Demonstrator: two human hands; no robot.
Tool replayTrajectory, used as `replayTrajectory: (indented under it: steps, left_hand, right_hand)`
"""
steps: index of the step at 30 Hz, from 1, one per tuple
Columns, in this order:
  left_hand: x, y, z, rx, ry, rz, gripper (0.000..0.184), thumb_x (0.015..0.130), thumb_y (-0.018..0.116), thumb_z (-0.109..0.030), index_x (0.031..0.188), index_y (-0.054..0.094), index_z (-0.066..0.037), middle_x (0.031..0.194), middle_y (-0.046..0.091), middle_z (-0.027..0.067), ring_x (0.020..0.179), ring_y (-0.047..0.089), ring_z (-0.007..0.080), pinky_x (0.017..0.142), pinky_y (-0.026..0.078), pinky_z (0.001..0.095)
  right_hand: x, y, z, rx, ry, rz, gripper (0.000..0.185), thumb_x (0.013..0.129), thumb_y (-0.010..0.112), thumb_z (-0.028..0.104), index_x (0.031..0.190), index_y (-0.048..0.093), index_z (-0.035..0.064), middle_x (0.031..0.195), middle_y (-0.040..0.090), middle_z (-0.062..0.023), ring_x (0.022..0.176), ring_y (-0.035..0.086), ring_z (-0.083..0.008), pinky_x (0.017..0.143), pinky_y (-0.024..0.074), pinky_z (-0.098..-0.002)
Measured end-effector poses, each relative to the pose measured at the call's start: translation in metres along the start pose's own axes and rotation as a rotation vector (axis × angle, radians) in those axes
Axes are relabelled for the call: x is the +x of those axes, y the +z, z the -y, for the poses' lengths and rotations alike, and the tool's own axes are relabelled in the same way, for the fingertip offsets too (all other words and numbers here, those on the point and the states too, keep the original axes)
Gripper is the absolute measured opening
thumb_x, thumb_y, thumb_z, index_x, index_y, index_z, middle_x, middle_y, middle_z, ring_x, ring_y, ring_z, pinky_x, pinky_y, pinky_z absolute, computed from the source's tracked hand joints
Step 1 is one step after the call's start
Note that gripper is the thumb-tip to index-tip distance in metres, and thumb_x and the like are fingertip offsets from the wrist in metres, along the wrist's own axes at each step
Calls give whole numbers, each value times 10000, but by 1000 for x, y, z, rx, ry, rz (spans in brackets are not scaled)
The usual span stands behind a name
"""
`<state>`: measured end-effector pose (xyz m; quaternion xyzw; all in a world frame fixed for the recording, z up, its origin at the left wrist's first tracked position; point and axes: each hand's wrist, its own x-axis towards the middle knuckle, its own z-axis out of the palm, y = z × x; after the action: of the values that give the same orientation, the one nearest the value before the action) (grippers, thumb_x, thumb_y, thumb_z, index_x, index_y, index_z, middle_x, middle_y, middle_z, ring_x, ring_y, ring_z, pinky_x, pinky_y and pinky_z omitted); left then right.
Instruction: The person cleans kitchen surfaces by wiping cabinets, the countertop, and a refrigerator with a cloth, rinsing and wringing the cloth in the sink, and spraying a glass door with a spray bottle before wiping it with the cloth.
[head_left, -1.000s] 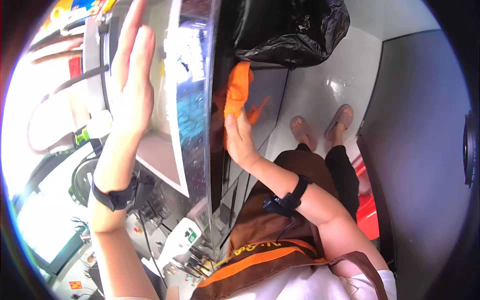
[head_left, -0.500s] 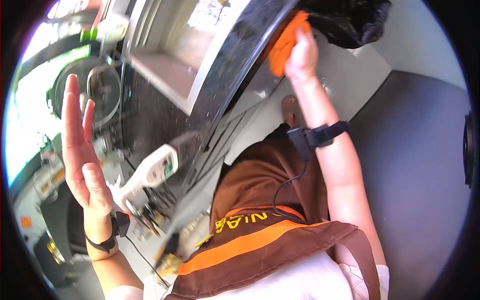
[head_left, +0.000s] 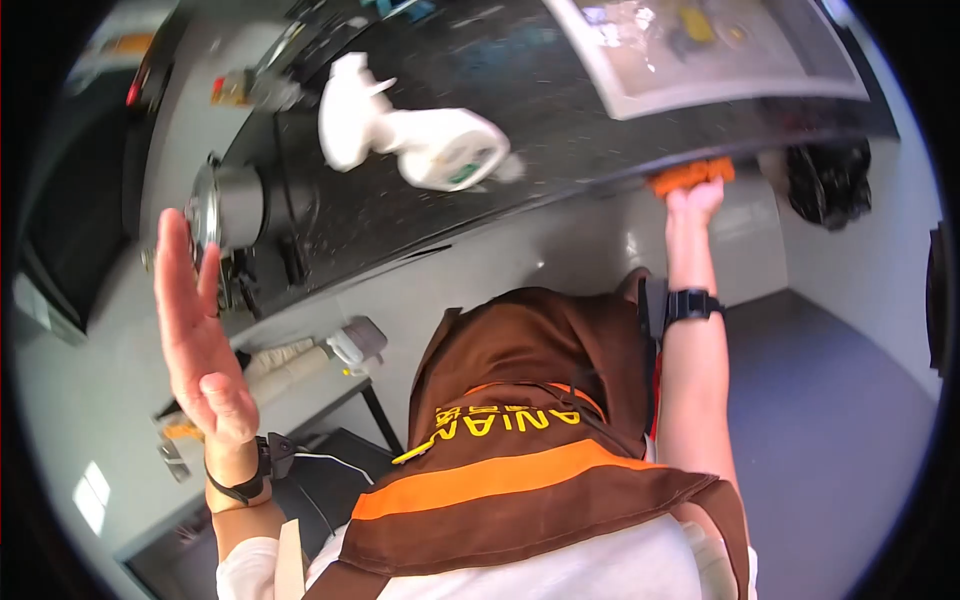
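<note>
My right hand (head_left: 696,203) is wrapped round an orange cloth (head_left: 692,175), which presses against the front edge of the black countertop (head_left: 560,150). My left hand (head_left: 200,340) is raised at the left with its fingers stretched out and nothing in it, in front of the counter's left end. On the countertop between the two hands lies a white spray bottle (head_left: 450,150), blurred by motion. A metal pot (head_left: 238,205) sits just beyond my left fingertips.
A framed sink or tray (head_left: 690,95) is set in the counter at the upper right. Below the counter's right end hangs a black bag (head_left: 830,185). A low shelf (head_left: 320,385) with a grey-white container (head_left: 357,343) stands at the lower left.
The view has swung round, so the counter now runs across the top. My right hand, still on the orange cloth, is now farther right in view. My left hand stays raised and spread.
</note>
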<state>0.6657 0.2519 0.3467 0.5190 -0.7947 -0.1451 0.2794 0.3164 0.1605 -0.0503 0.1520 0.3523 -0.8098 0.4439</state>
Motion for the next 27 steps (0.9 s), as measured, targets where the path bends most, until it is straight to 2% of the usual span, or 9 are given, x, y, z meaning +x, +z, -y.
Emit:
replayTrajectory:
  steps: [8, 9, 11, 17, 20, 22, 24, 26, 27]
  left_hand:
    - [-223, -115, 139, -52, -296, 77, 751, 904, 410, -506, 1404, 240, 28, 1461, 222, 224, 1361, 216, 343, 1070, 235, 476]
    - [-250, -123, 148, -75, -313, 27, 659, 906, 476, -374, 1387, 281, 33, 1430, 283, 246, 1339, 263, 381, 1085, 215, 439]
    - [-299, -135, 149, -91, -434, 15, 634, 902, 489, -322, 1388, 284, 30, 1432, 286, 236, 1342, 261, 373, 1088, 211, 436]
    - [-450, -148, 165, -193, -827, -306, 600, 893, 475, -266, 1385, 290, 23, 1427, 298, 233, 1338, 270, 376, 1084, 227, 429]
    - [-497, -143, 176, -253, -866, -359, 599, 889, 480, -235, 1388, 276, 26, 1434, 286, 228, 1342, 260, 374, 1086, 224, 428]
    - [-510, -135, 174, -281, -874, -370, 598, 888, 483, -221, 1389, 271, 27, 1437, 281, 225, 1344, 257, 374, 1086, 225, 429]
    - [-516, -134, 171, -220, -853, -300, 597, 882, 492, -194, 1387, 268, 31, 1444, 271, 216, 1347, 249, 372, 1087, 226, 423]
    - [-529, -130, 166, -206, -860, -299, 598, 877, 499, -184, 1385, 269, 30, 1446, 269, 211, 1346, 249, 371, 1086, 233, 422]
    - [-536, -127, 166, -190, -869, -298, 599, 871, 506, -174, 1384, 270, 29, 1448, 266, 205, 1346, 250, 370, 1084, 240, 420]
  right_hand:
    - [-213, -5, -188, -266, 401, 50, 384, 930, 308, 313, 1159, 482, 58, 1175, 499, -125, 1045, 498, -308, 874, 435, -512]
    - [-251, 6, -208, -279, 407, 9, 402, 929, 301, 320, 1178, 474, 57, 1188, 494, -131, 1058, 492, -323, 866, 435, -525]
    - [-279, 3, -224, -312, 469, 51, 425, 929, 296, 327, 1209, 458, 51, 1218, 482, -137, 1080, 485, -330, 883, 429, -526]
    - [-344, -31, -300, -459, 649, 129, 463, 943, 257, 297, 1276, 435, 29, 1263, 482, -155, 1140, 474, -352, 968, 393, -527]
    - [-413, -36, -349, -527, 731, 198, 454, 940, 256, 289, 1252, 453, 24, 1234, 510, -151, 1122, 497, -343, 965, 404, -513]
    - [-444, -47, -374, -569, 887, 341, 446, 941, 252, 282, 1239, 460, 25, 1236, 509, -153, 1113, 504, -339, 947, 420, -506]
    - [-471, -60, -399, -715, 1066, 514, 417, 952, 239, 278, 1159, 495, 22, 1115, 564, -139, 1027, 551, -296, 872, 472, -457]
    - [-531, -49, -412, -1131, 1067, 568, 344, 949, 314, 233, 1097, 524, 4, 1010, 599, -108, 925, 593, -245, 822, 492, -379]
    - [-556, -42, -414, -1215, 1059, 985, 300, 945, 375, 237, 1073, 557, 35, 1011, 601, -110, 934, 594, -230, 810, 487, -351]
